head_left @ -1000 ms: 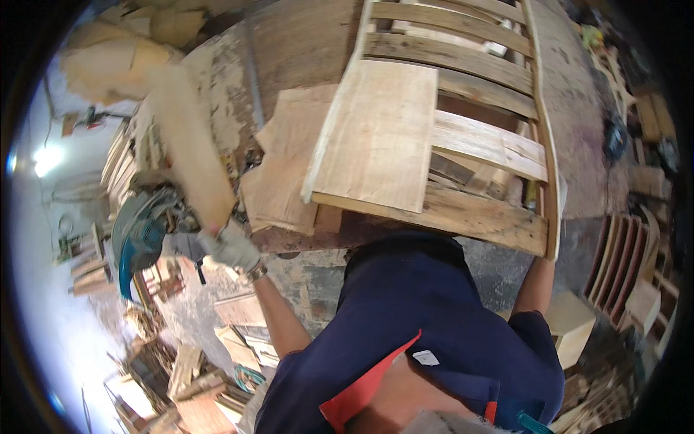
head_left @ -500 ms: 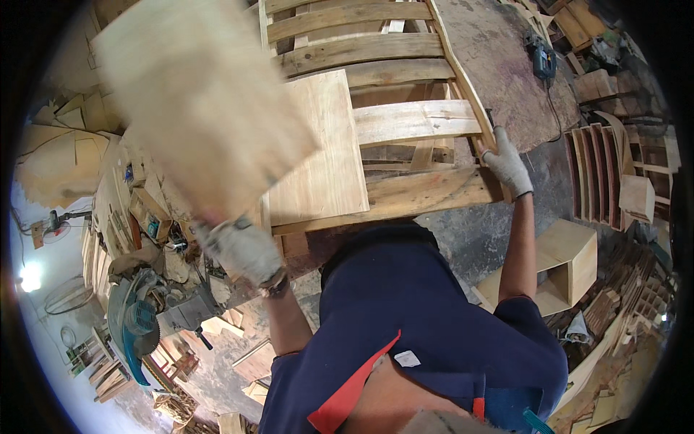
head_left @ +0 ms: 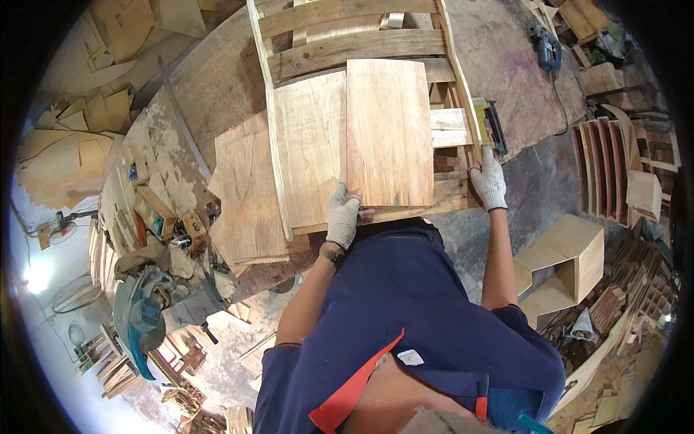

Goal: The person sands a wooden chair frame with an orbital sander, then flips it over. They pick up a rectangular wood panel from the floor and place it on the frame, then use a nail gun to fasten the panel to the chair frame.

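Observation:
A slatted wooden frame [head_left: 361, 52] lies on the workbench in front of me. Across its slats are two thin wooden panels side by side: a pale panel [head_left: 309, 137] on the left and a pinkish panel [head_left: 390, 134] on the right, which slightly overlaps it. My gloved left hand [head_left: 343, 215] pinches the near left corner of the pinkish panel, thumb on top. At the frame's near right corner, my gloved right hand [head_left: 489, 182] grips the side rail. Just beyond that hand, a yellow and black tool [head_left: 491, 124] lies against the rail's outer side.
Loose panels [head_left: 246, 188] are stacked left of the frame on the workbench [head_left: 188, 94]. A corded blue power tool [head_left: 546, 49] lies at the far right. A miter saw [head_left: 141, 318] stands at lower left. An open wooden box [head_left: 560, 267] is on the floor to my right.
My left hand has swung the pinkish panel from the left down onto the frame, beside the pale panel. My right hand stays at the rail, slightly lower. The stacked panels at left are now uncovered.

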A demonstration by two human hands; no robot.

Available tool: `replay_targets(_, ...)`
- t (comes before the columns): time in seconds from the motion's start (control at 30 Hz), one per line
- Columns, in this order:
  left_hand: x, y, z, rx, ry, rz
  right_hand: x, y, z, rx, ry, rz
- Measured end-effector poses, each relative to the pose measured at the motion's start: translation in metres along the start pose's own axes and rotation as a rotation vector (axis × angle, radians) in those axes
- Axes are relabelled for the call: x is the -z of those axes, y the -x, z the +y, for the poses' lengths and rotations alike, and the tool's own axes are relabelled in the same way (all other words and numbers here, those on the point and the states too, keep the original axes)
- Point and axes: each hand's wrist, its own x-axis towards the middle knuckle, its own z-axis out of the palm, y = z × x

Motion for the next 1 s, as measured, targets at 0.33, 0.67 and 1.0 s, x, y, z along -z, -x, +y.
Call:
replay_targets(0.33, -0.024, 0.014, 0.036, -0.348, -1.331, -0.022, -0.002, 0.027, -0.030, 0.575, 0.007, 0.392)
replay_targets(0.67, 0.006, -0.008, 0.012, -0.927, -1.384, -0.023, -0.036, 0.040, -0.054, 0.183, 0.024, 0.094)
replay_targets(1.0, 0.012, -0.012, -0.003, -0.886, -1.456, -0.066, -0.056, 0.041, -0.045, 0.222, -0.114, 0.145)
